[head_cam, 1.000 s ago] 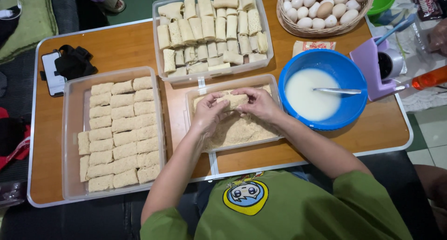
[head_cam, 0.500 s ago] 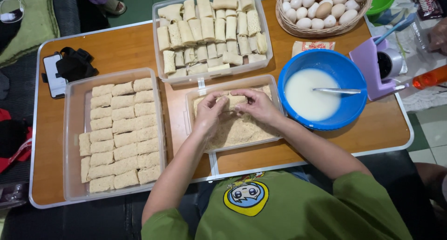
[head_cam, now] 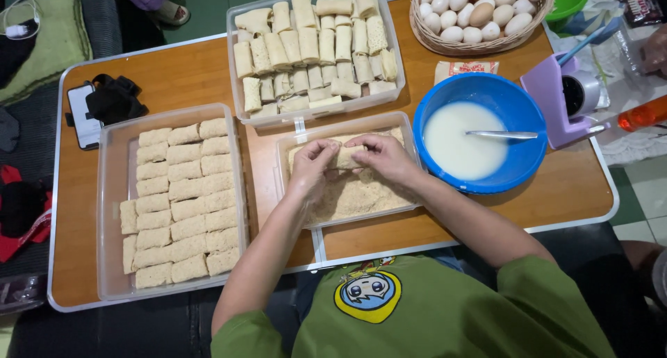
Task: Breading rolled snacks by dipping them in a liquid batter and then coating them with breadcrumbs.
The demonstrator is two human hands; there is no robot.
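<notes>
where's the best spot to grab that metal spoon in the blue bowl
Take the spoon by its handle end, coming from the right side of the blue bowl. The handle lies nearly level, pointing right toward the rim and above the white liquid, while the other end sits in the liquid.

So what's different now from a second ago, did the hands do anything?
Barely. The left hand and right hand have stayed together on the same roll over the crumb tray, only shifting their fingers slightly; nothing was picked up or let go. The tray of coated pieces, the tray of plain rolls, the blue bowl with its spoon and the egg basket stayed put.
</notes>
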